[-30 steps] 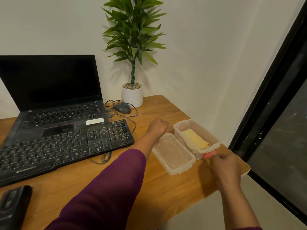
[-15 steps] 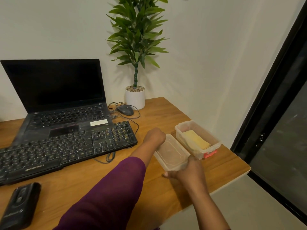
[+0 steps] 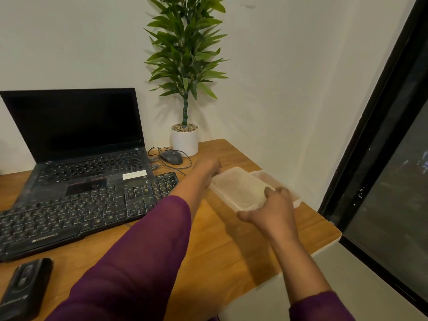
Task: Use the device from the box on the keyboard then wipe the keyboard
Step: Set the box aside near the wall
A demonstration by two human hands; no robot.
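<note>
Both hands grip the lid over the box on the wooden desk.

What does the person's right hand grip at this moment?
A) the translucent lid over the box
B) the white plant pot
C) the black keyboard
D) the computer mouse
A: the right hand curls its fingers round the near edge of the translucent lid, held over the box.
</note>
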